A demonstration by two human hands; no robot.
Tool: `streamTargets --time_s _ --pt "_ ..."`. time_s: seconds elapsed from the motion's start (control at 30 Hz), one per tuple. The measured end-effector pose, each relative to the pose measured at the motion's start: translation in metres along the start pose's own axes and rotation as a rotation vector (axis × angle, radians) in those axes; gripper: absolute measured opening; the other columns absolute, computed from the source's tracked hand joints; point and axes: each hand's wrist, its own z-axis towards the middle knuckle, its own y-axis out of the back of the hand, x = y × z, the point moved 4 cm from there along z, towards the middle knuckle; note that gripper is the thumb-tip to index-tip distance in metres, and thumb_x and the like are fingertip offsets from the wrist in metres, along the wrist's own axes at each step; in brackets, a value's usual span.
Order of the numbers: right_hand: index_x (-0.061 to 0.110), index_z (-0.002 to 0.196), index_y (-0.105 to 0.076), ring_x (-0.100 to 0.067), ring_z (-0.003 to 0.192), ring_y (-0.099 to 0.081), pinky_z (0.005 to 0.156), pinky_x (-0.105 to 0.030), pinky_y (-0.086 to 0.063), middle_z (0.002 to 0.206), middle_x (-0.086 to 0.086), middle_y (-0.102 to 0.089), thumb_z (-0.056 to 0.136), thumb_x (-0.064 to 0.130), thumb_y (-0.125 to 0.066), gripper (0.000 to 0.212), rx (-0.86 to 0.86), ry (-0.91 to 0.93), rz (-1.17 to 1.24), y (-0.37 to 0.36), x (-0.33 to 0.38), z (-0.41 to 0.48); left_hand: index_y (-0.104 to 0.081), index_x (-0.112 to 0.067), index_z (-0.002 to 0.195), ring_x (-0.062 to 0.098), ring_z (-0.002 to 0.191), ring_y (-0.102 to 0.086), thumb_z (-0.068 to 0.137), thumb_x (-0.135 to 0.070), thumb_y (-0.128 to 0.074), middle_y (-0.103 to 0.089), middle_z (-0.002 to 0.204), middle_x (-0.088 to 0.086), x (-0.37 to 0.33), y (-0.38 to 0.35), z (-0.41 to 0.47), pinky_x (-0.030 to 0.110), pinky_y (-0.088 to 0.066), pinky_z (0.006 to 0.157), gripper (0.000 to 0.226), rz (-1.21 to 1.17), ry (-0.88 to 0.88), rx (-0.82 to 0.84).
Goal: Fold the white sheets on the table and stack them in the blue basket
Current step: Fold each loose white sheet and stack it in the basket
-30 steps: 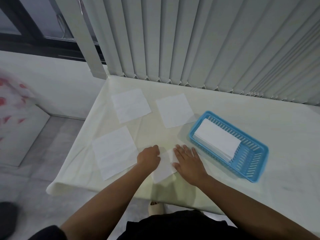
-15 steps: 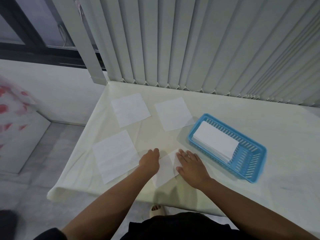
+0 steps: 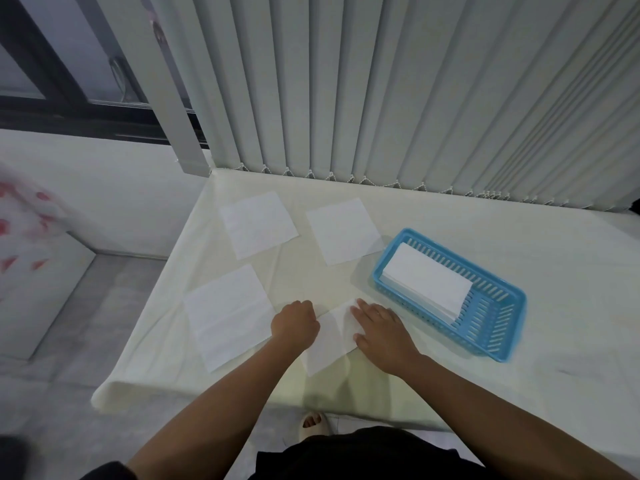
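Observation:
A folded white sheet point(image 3: 327, 344) lies near the table's front edge, between my two hands. My left hand point(image 3: 294, 325) is curled into a fist on its left side. My right hand point(image 3: 381, 332) presses flat on its right side, fingers together. Three unfolded white sheets lie flat: one at front left point(image 3: 228, 311), one at back left point(image 3: 259, 223), one at back centre point(image 3: 343, 230). The blue basket point(image 3: 491, 344) stands to the right and holds a stack of folded white sheets point(image 3: 427, 282) in its far half.
A cream cloth covers the table point(image 3: 554, 265). Vertical blinds point(image 3: 415, 98) hang along the table's far edge. The table's left edge drops to a tiled floor point(image 3: 69, 323). A foot in a sandal point(image 3: 313, 422) shows below the front edge.
Both hands have stayed on the folded sheet, shifting only slightly. The camera has tilted, so the scene sits a little lower in the frame.

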Motion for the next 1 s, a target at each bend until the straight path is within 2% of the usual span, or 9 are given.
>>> streamTargets --time_s 0.1,0.2,0.27,0.33,0.43,0.57,0.73,0.87,1.0 --pt "0.023 0.145 -0.036 -0.019 0.141 -0.029 0.117 -0.037 -0.02 0.156 0.003 -0.03 0.098 0.035 -0.039 0.049 -0.163 -0.034 0.12 0.011 0.007 -0.005 -0.052 -0.015 0.097 0.024 0.08 -0.056 0.085 -0.016 -0.046 -0.06 0.087 0.003 0.0 0.009 0.001 0.03 -0.041 0.062 0.013 -0.191 0.025 -0.034" --pt "0.023 0.124 -0.059 -0.015 0.117 -0.052 0.1 -0.03 -0.041 0.131 0.006 -0.058 0.097 0.032 -0.046 0.032 -0.303 -0.092 0.282 0.023 0.017 -0.01 -0.053 -0.014 0.103 0.022 0.079 -0.059 0.085 -0.011 -0.055 -0.062 0.084 0.002 0.003 0.02 0.006 0.03 -0.045 0.065 0.018 -0.523 0.058 -0.073" --pt "0.019 0.099 -0.066 -0.014 0.092 -0.058 0.081 -0.029 -0.048 0.102 0.004 -0.068 0.096 0.031 -0.046 0.023 -0.244 -0.179 0.442 0.027 0.025 -0.012 -0.054 -0.013 0.108 0.023 0.081 -0.059 0.082 -0.008 -0.063 -0.062 0.087 0.004 0.007 0.027 0.006 0.028 -0.046 0.066 0.028 -0.776 0.114 -0.085" --pt "0.013 0.085 -0.067 -0.016 0.077 -0.06 0.07 -0.031 -0.049 0.086 -0.001 -0.069 0.095 0.033 -0.047 0.029 -0.113 -0.328 0.749 0.026 0.032 -0.013 -0.052 -0.014 0.112 0.029 0.091 -0.064 0.079 -0.007 -0.069 -0.064 0.099 0.011 0.011 0.029 0.007 0.035 -0.054 0.077 0.038 -1.039 0.177 -0.083" --pt "0.013 0.091 -0.072 -0.017 0.079 -0.061 0.072 -0.026 -0.048 0.094 -0.005 -0.072 0.093 0.042 -0.052 0.035 0.086 -0.528 1.275 0.02 0.044 -0.015 -0.051 -0.01 0.115 0.034 0.101 -0.067 0.08 -0.002 -0.07 -0.065 0.111 0.018 0.007 0.029 0.005 0.044 -0.055 0.091 0.041 -1.35 0.249 -0.038" --pt "0.014 0.102 -0.07 -0.02 0.085 -0.062 0.076 -0.03 -0.049 0.095 -0.002 -0.071 0.087 0.049 -0.061 0.039 0.133 -0.581 1.609 0.023 0.054 -0.006 -0.06 0.001 0.107 0.03 0.091 -0.068 0.087 0.005 -0.059 -0.068 0.104 0.019 -0.011 0.027 -0.006 0.035 -0.057 0.083 0.02 -1.611 0.219 0.03" --pt "0.011 0.088 -0.064 -0.016 0.069 -0.057 0.067 -0.027 -0.049 0.08 -0.005 -0.065 0.09 0.023 -0.064 0.012 -0.036 -0.646 1.682 0.039 0.047 0.003 -0.063 -0.007 0.094 0.021 0.09 -0.067 0.092 -0.007 -0.059 -0.07 0.103 0.011 -0.018 0.021 -0.01 0.03 -0.054 0.085 0.005 -1.711 0.239 0.083" --pt "0.009 0.075 -0.059 -0.013 0.063 -0.054 0.066 -0.024 -0.049 0.069 -0.004 -0.061 0.09 0.021 -0.063 0.02 -0.116 -0.547 1.402 0.055 0.036 0.001 -0.064 -0.006 0.101 0.02 0.099 -0.067 0.092 -0.019 -0.06 -0.071 0.106 0.009 -0.017 0.026 -0.005 0.03 -0.052 0.09 0.016 -1.716 0.24 0.073" --pt "0.006 0.073 -0.061 -0.012 0.062 -0.053 0.066 -0.025 -0.048 0.066 -0.002 -0.061 0.088 0.021 -0.066 0.021 -0.158 -0.515 1.351 0.064 0.027 -0.004 -0.063 -0.001 0.113 0.026 0.105 -0.066 0.091 -0.018 -0.063 -0.069 0.113 0.013 -0.019 0.043 0.008 0.033 -0.053 0.09 0.028 -1.777 0.212 0.06"
